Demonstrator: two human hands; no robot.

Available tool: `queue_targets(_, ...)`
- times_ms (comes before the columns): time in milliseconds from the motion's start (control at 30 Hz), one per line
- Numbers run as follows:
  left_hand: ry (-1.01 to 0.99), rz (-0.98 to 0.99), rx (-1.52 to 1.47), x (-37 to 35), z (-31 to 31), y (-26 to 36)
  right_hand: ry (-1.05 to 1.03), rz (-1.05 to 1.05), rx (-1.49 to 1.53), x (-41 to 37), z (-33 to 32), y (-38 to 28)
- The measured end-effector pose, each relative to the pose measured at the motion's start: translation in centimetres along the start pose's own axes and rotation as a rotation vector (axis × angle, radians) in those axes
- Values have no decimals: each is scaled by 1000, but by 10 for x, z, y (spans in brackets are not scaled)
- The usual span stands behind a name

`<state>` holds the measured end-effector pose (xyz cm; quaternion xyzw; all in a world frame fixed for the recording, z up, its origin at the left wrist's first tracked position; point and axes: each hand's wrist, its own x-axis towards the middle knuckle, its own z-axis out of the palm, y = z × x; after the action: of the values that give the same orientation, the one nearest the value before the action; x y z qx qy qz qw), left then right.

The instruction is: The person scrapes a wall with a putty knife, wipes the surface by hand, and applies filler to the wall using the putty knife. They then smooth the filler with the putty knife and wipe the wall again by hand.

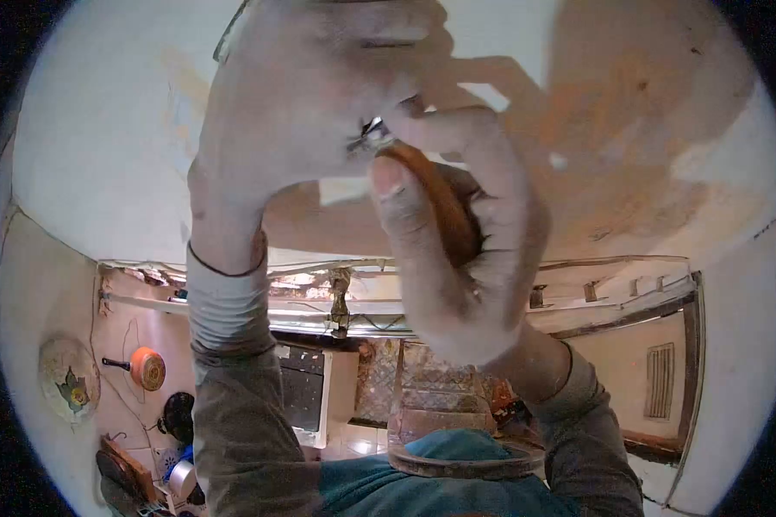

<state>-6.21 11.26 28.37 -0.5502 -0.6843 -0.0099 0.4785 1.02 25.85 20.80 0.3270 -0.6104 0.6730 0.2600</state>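
Observation:
My right hand point(483, 233) is closed around the brown, wooden-looking handle point(440, 202) of a hand tool, thumb along one side and fingers on the other. A short shiny metal part point(374, 131) shows at the handle's upper end, up against my left hand point(310, 95). That hand is raised at the top of the view with its fingers bent, partly cut off by the frame. A thin dark edge point(224, 34) sticks out beyond its outer side. What it holds is hidden. Both hands look dusty, close beneath a pale ceiling point(103, 121) with brownish patches.
A wall ledge with pipes point(341, 302) runs across below the hands. An orange pan point(147, 368) and a round plate point(71, 379) hang on the left wall. A stove point(300, 383) stands below, and a door frame point(690, 362) is at right.

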Motion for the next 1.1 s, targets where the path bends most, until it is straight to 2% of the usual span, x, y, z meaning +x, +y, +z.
queue_targets(67, 31, 36, 79, 0, -4, -3, 2, -26, 31, -8, 6, 6)
queue_targets(100, 67, 65, 112, -4, -1, 2, -9, -41, -57, -16, 6, 8)
queue_targets(133, 9, -18, 39, -14, 2, 15, 7, -38, -57, -29, 3, 11)
queue_targets(200, -83, -114, -17, -47, 9, 47, -156, 79, -197, -61, -8, 14)
queue_targets(267, -128, -110, 90, -99, 28, 82, -411, 376, -336, -87, -37, 1)
queue_targets(300, -264, -176, 3, -118, 22, 98, -458, 416, -376, -104, -49, 0)
queue_targets(367, -487, -574, -291, -124, 19, 146, -498, 463, -413, -135, -70, -9)
queue_targets(400, -493, -570, -295, -135, 20, 169, -627, 576, -441, -149, -79, -16)
queue_targets(433, -493, -444, -220, -149, 23, 192, -760, 693, -464, -160, -85, -22)
queue_targets(467, -490, -319, -145, -156, 22, 209, -758, 701, -457, -169, -89, -28)
queue_targets(500, -501, -321, -155, -159, 15, 219, -732, 701, -480, -177, -91, -36)
queue_targets(600, -614, -863, -220, -168, -7, 243, -678, 757, -484, -185, -105, -65)
queue_targets(667, -494, -1039, -160, -135, -32, 238, -542, 866, -508, -186, -113, -86)
queue_targets(700, -487, -1117, -221, -132, -45, 245, -479, 694, -637, -201, -117, -89)
queue_targets(733, -507, -1110, -257, -145, -59, 256, -492, 708, -616, -213, -117, -94)
queue_targets(833, -386, -1215, -550, -117, -68, 306, -80, 974, -575, -249, -109, -109)
queue_targets(867, -264, -1282, -741, -107, -60, 324, -98, 1017, -560, -262, -107, -107)
queue_targets(933, -319, -1315, -772, -87, -42, 359, -85, 796, -645, -280, -108, -95)
queue_targets(1000, -464, -1324, -839, -91, -30, 386, 16, 686, -646, -278, -101, -92)
queue_targets(1067, -493, -1219, -596, -103, -30, 387, 42, 566, -633, -279, -98, -87)
queue_targets(1100, -325, -1186, -579, -111, -21, 389, 27, 579, -639, -277, -100, -85)
